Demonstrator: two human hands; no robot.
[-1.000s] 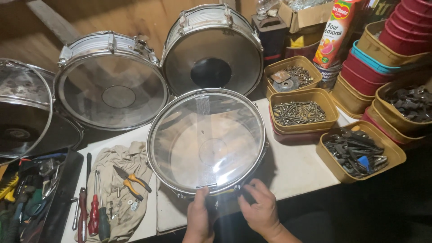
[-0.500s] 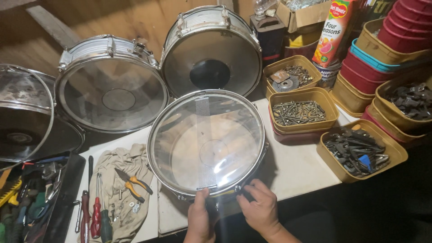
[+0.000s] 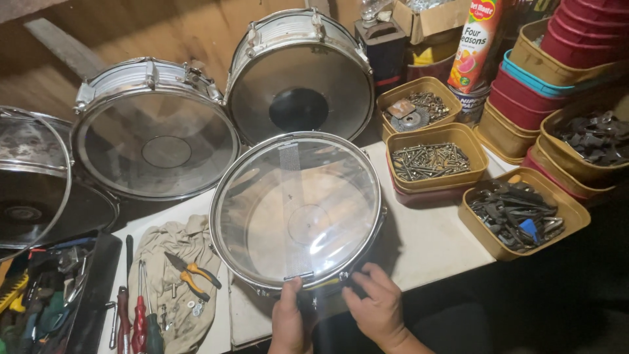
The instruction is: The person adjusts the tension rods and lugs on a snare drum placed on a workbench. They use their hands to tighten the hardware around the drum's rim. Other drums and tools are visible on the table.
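A snare drum [image 3: 298, 210] with a clear head and a chrome hoop lies tilted on the white table [image 3: 432, 246], its near rim toward me. My left hand [image 3: 288, 321] grips the near edge of the hoop from below. My right hand [image 3: 375, 306] rests beside it, fingers curled on the rim at the drum's lower right. What lies under the fingers is hidden.
Two more drums [image 3: 157, 124] [image 3: 300, 73] lean at the back, a third [image 3: 29, 177] at far left. Pliers [image 3: 193, 274] and screwdrivers [image 3: 139, 308] lie on a cloth at left. Tan trays of screws [image 3: 429, 159] and dark metal parts [image 3: 517, 211] stand at right, stacked tubs [image 3: 570, 46] behind.
Both hands stay on the drum's near rim. The view has shifted slightly; the drum has not visibly moved.
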